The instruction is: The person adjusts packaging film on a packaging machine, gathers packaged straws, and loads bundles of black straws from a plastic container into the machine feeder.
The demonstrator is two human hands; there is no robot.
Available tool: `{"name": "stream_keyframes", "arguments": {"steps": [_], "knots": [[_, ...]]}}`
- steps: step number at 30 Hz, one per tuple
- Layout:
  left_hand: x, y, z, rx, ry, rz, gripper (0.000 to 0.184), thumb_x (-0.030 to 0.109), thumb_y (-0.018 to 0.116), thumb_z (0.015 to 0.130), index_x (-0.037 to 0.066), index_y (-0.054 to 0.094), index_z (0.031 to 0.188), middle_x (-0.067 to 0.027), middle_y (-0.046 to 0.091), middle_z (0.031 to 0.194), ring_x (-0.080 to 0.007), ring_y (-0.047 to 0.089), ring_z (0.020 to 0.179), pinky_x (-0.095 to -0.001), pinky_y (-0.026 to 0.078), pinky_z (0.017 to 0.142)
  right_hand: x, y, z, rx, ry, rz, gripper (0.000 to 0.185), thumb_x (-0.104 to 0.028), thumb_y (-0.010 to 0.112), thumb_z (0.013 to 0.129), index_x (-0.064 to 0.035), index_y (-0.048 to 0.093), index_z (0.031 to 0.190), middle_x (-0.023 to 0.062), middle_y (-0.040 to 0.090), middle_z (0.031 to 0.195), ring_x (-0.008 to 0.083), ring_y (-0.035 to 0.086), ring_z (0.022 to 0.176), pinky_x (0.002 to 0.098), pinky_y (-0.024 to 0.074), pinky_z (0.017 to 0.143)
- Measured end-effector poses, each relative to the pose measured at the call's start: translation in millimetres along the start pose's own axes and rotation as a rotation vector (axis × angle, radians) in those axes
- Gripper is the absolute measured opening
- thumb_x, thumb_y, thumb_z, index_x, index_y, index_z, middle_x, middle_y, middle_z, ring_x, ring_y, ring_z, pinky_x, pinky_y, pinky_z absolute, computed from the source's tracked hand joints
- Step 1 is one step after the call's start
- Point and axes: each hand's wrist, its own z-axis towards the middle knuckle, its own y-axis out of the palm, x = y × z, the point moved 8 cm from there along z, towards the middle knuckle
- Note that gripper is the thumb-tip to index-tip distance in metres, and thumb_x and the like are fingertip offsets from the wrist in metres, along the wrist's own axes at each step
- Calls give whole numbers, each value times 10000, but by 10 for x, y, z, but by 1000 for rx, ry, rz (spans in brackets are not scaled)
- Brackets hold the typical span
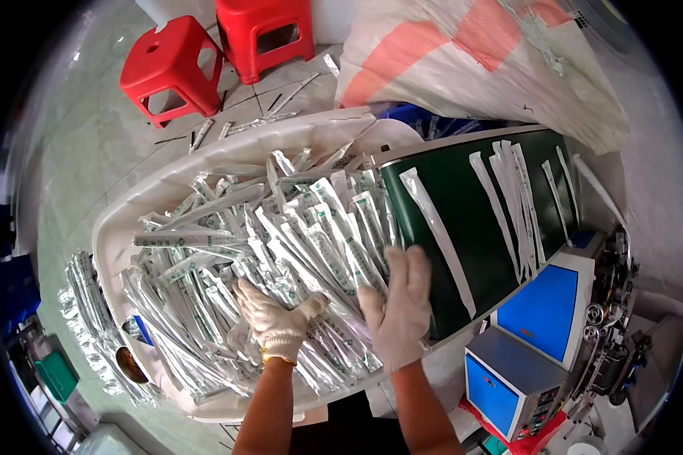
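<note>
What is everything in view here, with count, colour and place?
tub: one, off-white, centre left
belt: one, dark green, right of the tub
packets: too many to count, whitish, many green-printed, in the tub, on the belt and floor
stools: two, red, top left
sack: one, white and orange, top right
machine: seemingly one, blue-panelled grey, lower right
bin: one, blue, behind the belt, mostly hidden
box: one, green, lower left
left hand: one, white-gloved, over the packets
right hand: one, white-gloved, near the belt's edge, blurred
</note>
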Motion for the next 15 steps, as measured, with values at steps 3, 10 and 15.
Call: {"name": "stream_keyframes", "arguments": {"steps": [3, 10, 15], "knots": [[12, -10, 6, -32, -53, -12, 1443, 589, 853, 555, -79, -17, 1492, -285, 102, 1558, -372, 81, 1473, -391, 76, 1216, 251, 271, -102, -74, 211, 129, 673, -527, 486, 910, -77, 425, 1407, 231, 477, 1371, 421, 483, 1249, 457, 423, 1019], [49, -139, -25, -9, -1, -112, 1508, 601, 896, 458, -91, 36, 1486, -300, 203, 1518, -407, 198, 1429, -416, 181, 1198, 1852, 1298, 209, 76, 466, 325, 619, -497, 321, 1008, -13, 531, 1333, 237, 542, 1338, 364, 537, 1231, 407, 425, 1024], [-221, -11, -190, -308, -52, -372, 1192, 445, 877, 638, -108, 197, 1446, -302, 300, 1467, -349, 332, 1368, -418, 258, 1162, 1921, 1387, 282, -34, 510, 280, 638, -507, 303, 1007, -8, 527, 1335, 237, 523, 1360, 349, 506, 1265, 397, 396, 1052]]}}
